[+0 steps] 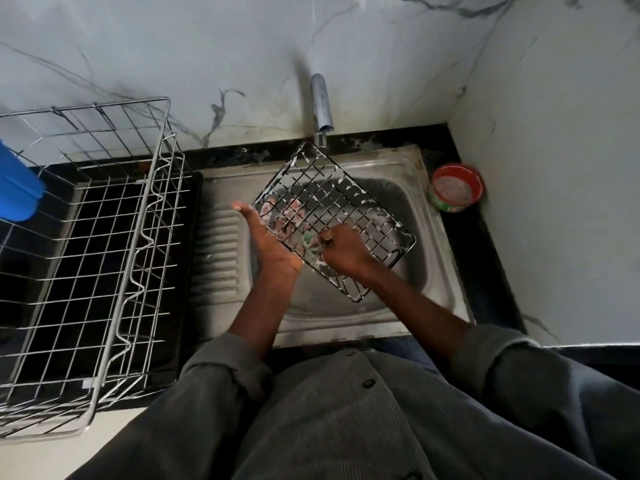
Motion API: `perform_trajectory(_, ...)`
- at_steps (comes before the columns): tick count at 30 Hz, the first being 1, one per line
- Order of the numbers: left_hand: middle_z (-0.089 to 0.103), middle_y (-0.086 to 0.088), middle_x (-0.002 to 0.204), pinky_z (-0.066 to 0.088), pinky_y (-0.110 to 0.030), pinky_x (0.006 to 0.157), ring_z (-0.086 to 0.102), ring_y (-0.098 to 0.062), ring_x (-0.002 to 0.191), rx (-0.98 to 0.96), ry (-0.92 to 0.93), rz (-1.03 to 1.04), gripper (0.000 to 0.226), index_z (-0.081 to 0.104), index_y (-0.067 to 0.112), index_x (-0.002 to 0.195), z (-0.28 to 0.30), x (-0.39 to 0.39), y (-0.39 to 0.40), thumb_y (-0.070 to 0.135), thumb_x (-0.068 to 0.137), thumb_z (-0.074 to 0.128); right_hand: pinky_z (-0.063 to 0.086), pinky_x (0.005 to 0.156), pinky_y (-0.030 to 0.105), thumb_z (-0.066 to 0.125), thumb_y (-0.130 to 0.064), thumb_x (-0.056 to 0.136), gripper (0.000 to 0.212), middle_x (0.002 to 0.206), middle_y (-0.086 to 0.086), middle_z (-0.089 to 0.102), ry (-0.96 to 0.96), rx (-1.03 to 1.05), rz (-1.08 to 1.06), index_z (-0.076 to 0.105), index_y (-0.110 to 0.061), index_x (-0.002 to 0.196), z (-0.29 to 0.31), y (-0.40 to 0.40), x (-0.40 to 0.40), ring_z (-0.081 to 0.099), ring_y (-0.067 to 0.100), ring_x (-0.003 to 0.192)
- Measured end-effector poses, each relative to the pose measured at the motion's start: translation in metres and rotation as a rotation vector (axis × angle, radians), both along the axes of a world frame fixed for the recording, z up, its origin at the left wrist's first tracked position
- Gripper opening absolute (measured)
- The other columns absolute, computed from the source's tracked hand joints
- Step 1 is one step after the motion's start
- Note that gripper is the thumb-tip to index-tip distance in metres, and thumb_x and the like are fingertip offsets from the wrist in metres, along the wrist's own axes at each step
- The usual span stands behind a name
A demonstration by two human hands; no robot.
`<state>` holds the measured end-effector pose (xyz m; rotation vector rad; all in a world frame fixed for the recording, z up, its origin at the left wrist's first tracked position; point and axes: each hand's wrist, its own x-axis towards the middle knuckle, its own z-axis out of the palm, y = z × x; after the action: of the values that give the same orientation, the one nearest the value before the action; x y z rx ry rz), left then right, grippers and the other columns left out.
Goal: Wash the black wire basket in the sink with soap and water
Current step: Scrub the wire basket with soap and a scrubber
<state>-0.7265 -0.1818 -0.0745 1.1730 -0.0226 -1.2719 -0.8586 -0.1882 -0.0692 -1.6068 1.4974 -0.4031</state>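
The black wire basket (346, 202) is held tilted over the steel sink (436, 258), flecked with white soap foam along its wires. My left hand (266, 244) grips its left edge, fingers reaching under the mesh and showing through it. My right hand (343, 251) is closed on a green scrub pad (309, 241) and presses it against the basket's near side. The tap spout (322, 109) stands just above the basket's far corner; I cannot tell whether water is running.
A large silver wire dish rack (104, 258) stands on the black counter at the left, with a blue plastic thing (17, 188) at its far left edge. A small red and green soap tub (456, 192) sits at the sink's right back corner. Marble walls close off the back and right.
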Motion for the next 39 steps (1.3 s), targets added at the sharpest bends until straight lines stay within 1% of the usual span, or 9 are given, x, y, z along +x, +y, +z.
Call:
perform_trajectory(4, 0.068, -0.015, 0.135, 0.053, -0.064, 0.099, 0.069, -0.038, 0.119, -0.004, -0.008, -0.011, 0.122, 0.062, 0.025, 0.142, -0.005, 0.001, 0.003, 0.103, 0.048, 0.059, 0.062, 0.084, 0.046, 0.072, 0.01, 0.08, 0.028, 0.098, 0.003, 0.075, -0.082, 0.218, 0.153, 0.077, -0.013, 0.097, 0.012, -0.001, -0.022, 0.074, 0.028, 0.09)
perform_trajectory(9, 0.067, -0.016, 0.135, 0.054, -0.063, 0.099, 0.068, -0.037, 0.121, -0.024, -0.011, -0.029, 0.098, 0.063, 0.025, 0.139, 0.005, -0.003, 0.003, 0.096, 0.074, 0.05, 0.054, 0.097, 0.038, 0.077, -0.009, 0.079, 0.039, 0.12, 0.013, 0.072, 0.271, -0.077, 0.12, 0.073, -0.011, 0.118, -0.007, -0.007, -0.001, 0.066, 0.029, 0.114)
perform_trajectory(17, 0.063, -0.012, 0.143, 0.052, -0.062, 0.101, 0.062, -0.037, 0.129, 0.036, -0.049, -0.013, 0.124, 0.06, 0.029, 0.144, -0.018, 0.006, -0.001, 0.105, 0.046, 0.06, 0.064, 0.076, 0.036, 0.078, 0.011, 0.074, 0.033, 0.107, 0.012, 0.076, -0.086, 0.217, 0.13, 0.076, -0.001, 0.105, -0.007, 0.002, -0.026, 0.075, 0.019, 0.086)
perform_trajectory(22, 0.069, -0.013, 0.133, 0.05, -0.066, 0.102, 0.065, -0.037, 0.123, -0.017, -0.018, 0.004, 0.107, 0.065, 0.025, 0.136, 0.005, 0.01, -0.003, 0.101, 0.06, 0.056, 0.06, 0.076, 0.028, 0.074, -0.006, 0.079, 0.028, 0.104, 0.009, 0.076, 0.132, 0.007, -0.073, 0.076, -0.013, 0.105, -0.023, -0.005, -0.01, 0.071, 0.018, 0.086)
perform_trajectory(25, 0.078, -0.006, 0.102, 0.054, -0.056, 0.1, 0.07, -0.03, 0.105, -0.057, -0.045, 0.055, 0.064, 0.067, 0.029, 0.108, 0.01, 0.006, -0.007, 0.082, 0.094, 0.034, 0.061, 0.074, 0.027, 0.07, 0.006, 0.083, 0.027, 0.106, 0.012, 0.076, -0.135, 0.1, -0.102, 0.076, -0.007, 0.107, -0.006, -0.002, 0.012, 0.071, 0.014, 0.081)
perform_trajectory(27, 0.07, -0.015, 0.12, 0.057, -0.053, 0.094, 0.066, -0.036, 0.112, -0.093, 0.023, -0.012, 0.092, 0.064, 0.013, 0.127, 0.012, 0.005, -0.006, 0.091, 0.079, 0.05, 0.057, 0.077, 0.02, 0.072, 0.01, 0.08, 0.036, 0.107, 0.009, 0.076, -0.252, 0.071, -0.065, 0.075, -0.006, 0.112, 0.006, -0.002, 0.024, 0.07, 0.013, 0.086)
perform_trajectory(30, 0.062, -0.02, 0.126, 0.057, -0.051, 0.085, 0.065, -0.042, 0.107, -0.134, 0.08, -0.113, 0.131, 0.048, 0.005, 0.151, 0.0, 0.007, -0.005, 0.093, 0.057, 0.069, 0.053, 0.07, 0.019, 0.071, 0.01, 0.076, 0.036, 0.099, 0.005, 0.076, -0.144, -0.103, 0.123, 0.076, -0.005, 0.108, 0.017, 0.002, 0.025, 0.068, 0.012, 0.083)
perform_trajectory(34, 0.075, -0.009, 0.118, 0.059, -0.048, 0.088, 0.072, -0.031, 0.109, -0.125, -0.011, 0.01, 0.09, 0.067, 0.016, 0.129, 0.003, 0.016, -0.008, 0.09, 0.084, 0.041, 0.049, 0.066, 0.026, 0.071, 0.002, 0.074, 0.021, 0.084, 0.008, 0.076, 0.122, -0.152, 0.359, 0.079, -0.011, 0.088, 0.01, 0.011, -0.014, 0.067, 0.018, 0.075)
perform_trajectory(39, 0.071, -0.012, 0.131, 0.061, -0.048, 0.088, 0.07, -0.031, 0.116, -0.061, -0.017, 0.014, 0.099, 0.064, 0.023, 0.136, -0.006, 0.015, -0.001, 0.096, 0.075, 0.038, 0.056, 0.077, 0.027, 0.066, -0.001, 0.079, 0.021, 0.096, 0.008, 0.078, 0.242, -0.022, 0.265, 0.079, -0.008, 0.094, 0.009, 0.012, -0.018, 0.071, 0.018, 0.086)
